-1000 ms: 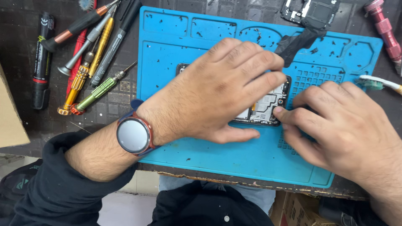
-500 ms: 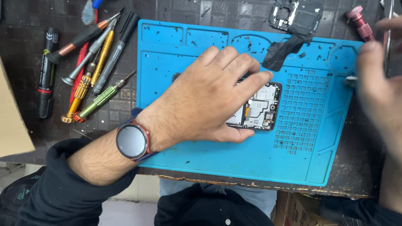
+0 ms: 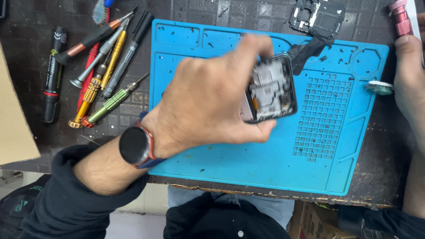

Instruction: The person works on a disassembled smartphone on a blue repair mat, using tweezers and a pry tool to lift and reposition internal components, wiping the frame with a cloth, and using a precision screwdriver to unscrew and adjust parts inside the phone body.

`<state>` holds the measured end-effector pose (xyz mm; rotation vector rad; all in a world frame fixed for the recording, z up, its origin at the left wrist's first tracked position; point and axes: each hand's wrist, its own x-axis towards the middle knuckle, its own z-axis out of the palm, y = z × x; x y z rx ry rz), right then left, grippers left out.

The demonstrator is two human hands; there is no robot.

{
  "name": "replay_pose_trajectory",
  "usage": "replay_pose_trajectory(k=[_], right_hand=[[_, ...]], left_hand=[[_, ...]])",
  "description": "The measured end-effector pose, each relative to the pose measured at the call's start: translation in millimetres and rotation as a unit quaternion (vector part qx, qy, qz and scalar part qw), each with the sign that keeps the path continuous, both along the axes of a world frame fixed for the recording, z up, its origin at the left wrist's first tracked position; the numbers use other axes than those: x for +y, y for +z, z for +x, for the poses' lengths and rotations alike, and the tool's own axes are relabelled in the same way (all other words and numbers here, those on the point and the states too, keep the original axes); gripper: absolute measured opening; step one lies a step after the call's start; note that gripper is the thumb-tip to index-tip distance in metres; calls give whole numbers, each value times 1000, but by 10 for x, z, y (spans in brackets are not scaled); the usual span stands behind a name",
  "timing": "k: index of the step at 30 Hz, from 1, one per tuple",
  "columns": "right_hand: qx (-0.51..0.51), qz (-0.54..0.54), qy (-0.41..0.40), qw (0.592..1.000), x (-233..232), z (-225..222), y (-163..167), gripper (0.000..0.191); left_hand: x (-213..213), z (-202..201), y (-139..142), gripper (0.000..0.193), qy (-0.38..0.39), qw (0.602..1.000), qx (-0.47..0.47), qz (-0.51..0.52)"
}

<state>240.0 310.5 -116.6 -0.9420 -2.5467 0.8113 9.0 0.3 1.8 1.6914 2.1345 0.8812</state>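
Left hand (image 3: 208, 106): grips an opened smartphone (image 3: 271, 88), blurred, above the blue repair mat (image 3: 336, 146).
Right hand (image 3: 409, 75): at frame edge, beside a pink tool (image 3: 400, 17); grip unclear.
Screwdrivers (image 3: 104, 66): left of mat.

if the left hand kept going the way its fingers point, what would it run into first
The left hand holds the opened phone, fingers pointing right and slightly up. Likely the black flap at the blue mat's top edge comes first, though height above the mat is unclear.

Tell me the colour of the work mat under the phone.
Bright blue work mat, flecked with dark specks; the head view shows it.
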Motion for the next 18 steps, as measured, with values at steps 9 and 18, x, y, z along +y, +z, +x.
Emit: replay_pose_trajectory(k=[9, 18], right_hand=[[16, 32, 60, 998, 136, -20, -116, 24], [24, 19, 47, 998, 156, 9, -115, 22]], left_hand=[[12, -32, -59, 58, 61, 926, -355, 110], [100, -11, -135, 32, 118, 864, -467, 147]])
